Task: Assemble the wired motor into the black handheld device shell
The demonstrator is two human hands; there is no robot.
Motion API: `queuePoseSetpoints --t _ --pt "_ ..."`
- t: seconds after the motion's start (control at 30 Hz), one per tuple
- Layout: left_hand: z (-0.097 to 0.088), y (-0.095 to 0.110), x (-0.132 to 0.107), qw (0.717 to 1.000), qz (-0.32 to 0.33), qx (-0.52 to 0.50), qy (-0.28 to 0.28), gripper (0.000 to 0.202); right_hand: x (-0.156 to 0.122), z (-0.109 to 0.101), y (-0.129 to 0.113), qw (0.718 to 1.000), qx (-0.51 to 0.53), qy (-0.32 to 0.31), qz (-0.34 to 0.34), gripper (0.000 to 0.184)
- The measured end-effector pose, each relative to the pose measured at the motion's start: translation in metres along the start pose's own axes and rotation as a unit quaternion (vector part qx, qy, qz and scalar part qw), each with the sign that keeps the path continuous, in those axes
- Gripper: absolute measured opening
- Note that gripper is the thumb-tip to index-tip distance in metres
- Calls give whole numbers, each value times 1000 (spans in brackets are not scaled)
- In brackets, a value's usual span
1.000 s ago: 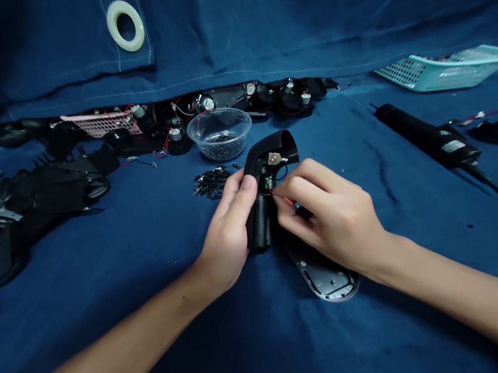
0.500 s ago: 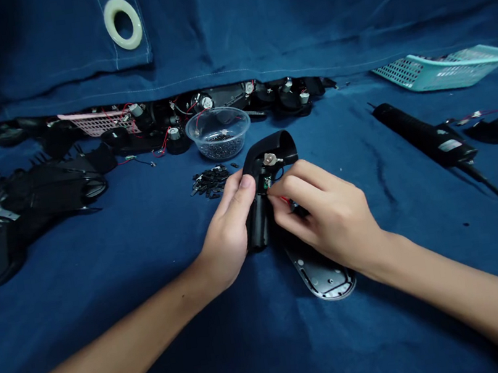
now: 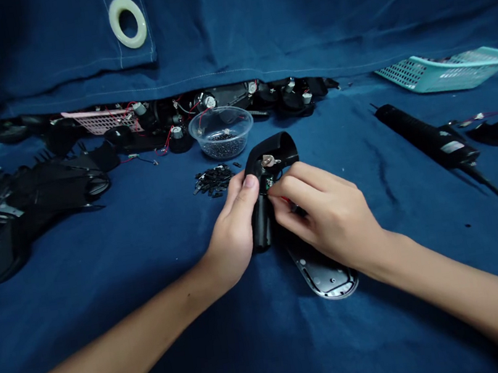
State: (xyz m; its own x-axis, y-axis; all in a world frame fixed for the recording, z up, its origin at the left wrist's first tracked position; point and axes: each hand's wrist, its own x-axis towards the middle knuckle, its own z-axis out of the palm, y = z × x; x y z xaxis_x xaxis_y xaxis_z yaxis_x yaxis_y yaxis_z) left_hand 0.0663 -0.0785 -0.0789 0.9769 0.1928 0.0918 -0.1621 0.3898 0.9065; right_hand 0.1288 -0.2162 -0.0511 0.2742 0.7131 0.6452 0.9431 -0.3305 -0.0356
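My left hand point(image 3: 233, 242) is wrapped around the lower shaft of a curved black plastic housing point(image 3: 274, 148), which stands open. A small green circuit board point(image 3: 269, 183) and a round metal part point(image 3: 268, 160) sit inside it. My right hand point(image 3: 328, 218) is at the housing's opening, its fingertips pinching a thin red wire point(image 3: 284, 199) beside the board. The fingers hide most of that wire. Below my right hand, a black oval cover plate point(image 3: 325, 273) with a metal inner face lies on the cloth.
A glass bowl of small black parts point(image 3: 221, 133) and a loose pile of them point(image 3: 213, 180) lie just beyond the housing. Wired black assemblies point(image 3: 179, 139) line the back. A corded black tool point(image 3: 427, 141) lies right, a teal basket point(image 3: 449, 70) behind it, black pieces point(image 3: 35, 193) left.
The housing has turned slightly more upright in my left hand. My right fingertips have moved in closer to the circuit board, and less of the red wire shows.
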Motion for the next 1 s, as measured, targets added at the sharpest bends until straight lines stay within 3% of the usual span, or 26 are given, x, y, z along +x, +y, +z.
queuePoseSetpoints --t 0.63,0.83,1.0 --pt "3 8 4 1000 -21 1 7 23 -4 1 0 999 15 33 30 12" --pt "0 12 14 989 -65 -29 127 24 0 -5 0 992 28 107 60 22" --pt "-2 12 16 988 -99 -60 105 26 -1 -2 3 987 84 105 85 18"
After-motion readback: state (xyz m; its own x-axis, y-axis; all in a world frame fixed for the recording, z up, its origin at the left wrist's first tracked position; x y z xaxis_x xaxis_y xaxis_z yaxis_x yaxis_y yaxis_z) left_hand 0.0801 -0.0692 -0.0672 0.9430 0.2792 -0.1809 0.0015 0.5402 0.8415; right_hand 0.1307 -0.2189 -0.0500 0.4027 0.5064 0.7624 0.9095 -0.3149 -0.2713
